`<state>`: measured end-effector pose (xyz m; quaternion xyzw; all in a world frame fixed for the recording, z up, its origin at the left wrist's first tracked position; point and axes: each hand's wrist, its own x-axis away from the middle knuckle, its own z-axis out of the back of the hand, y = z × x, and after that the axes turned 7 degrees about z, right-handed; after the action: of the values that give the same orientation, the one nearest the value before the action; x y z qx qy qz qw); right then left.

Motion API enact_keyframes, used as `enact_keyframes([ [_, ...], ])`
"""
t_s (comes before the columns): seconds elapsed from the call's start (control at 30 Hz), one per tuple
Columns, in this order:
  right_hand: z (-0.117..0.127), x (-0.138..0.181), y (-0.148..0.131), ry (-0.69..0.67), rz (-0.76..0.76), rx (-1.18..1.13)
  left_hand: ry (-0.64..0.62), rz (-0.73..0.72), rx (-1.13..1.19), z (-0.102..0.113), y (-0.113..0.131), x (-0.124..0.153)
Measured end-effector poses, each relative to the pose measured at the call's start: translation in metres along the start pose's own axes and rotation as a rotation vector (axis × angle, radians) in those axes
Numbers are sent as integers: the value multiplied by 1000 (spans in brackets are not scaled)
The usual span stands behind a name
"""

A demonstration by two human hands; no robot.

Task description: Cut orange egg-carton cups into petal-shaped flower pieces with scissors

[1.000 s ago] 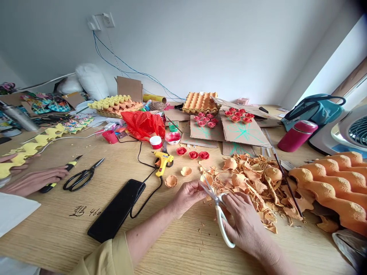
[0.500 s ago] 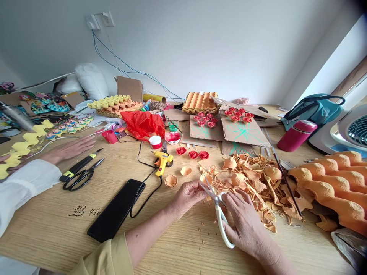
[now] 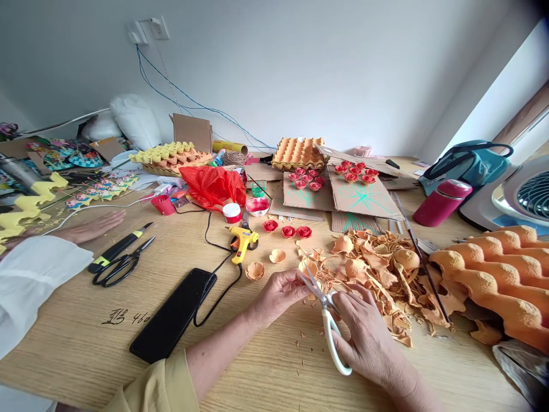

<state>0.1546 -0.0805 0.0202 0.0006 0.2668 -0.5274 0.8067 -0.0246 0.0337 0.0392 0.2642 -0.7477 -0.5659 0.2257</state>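
My left hand point(image 3: 278, 297) is closed in a pinch on an orange egg-carton cup point(image 3: 307, 268), partly hidden behind the blades and fingertips. White-handled scissors point(image 3: 333, 343) are in my right hand point(image 3: 366, 332), with fingers through the loops. The blades stand apart, their tips by the left fingertips and the cup. Just beyond on the table are two cut orange cups, a petalled one point(image 3: 255, 270) and a plainer one point(image 3: 278, 256). Farther back sit three red-painted paper roses point(image 3: 289, 232). Orange carton scraps point(image 3: 381, 274) are heaped beside the right hand.
At left are a co-worker's hand point(image 3: 92, 226), a yellow carton strip point(image 3: 26, 212), black scissors point(image 3: 122, 269) and a cutter knife point(image 3: 115, 249). A phone point(image 3: 174, 315) and yellow glue gun point(image 3: 243, 243) lie centre-left. At right stand an orange egg tray point(image 3: 497, 274) and red bottle point(image 3: 442, 203).
The co-worker's hand and sleeve have shifted left, and the yellow carton strip has moved with them. My hands and the scissors stay nearly in place. The view has shifted slightly.
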Motion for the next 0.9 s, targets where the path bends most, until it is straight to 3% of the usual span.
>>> enact_keyframes([
  [0.17,1,0,0,-4,12,-8,-9,-31,-48,3,1,-1],
  [0.6,3,1,-1,-14,20,14,29,-239,-464,17,6,-5],
  [0.9,-1,0,5,8,12,38,109,-214,-576,16,12,-5],
])
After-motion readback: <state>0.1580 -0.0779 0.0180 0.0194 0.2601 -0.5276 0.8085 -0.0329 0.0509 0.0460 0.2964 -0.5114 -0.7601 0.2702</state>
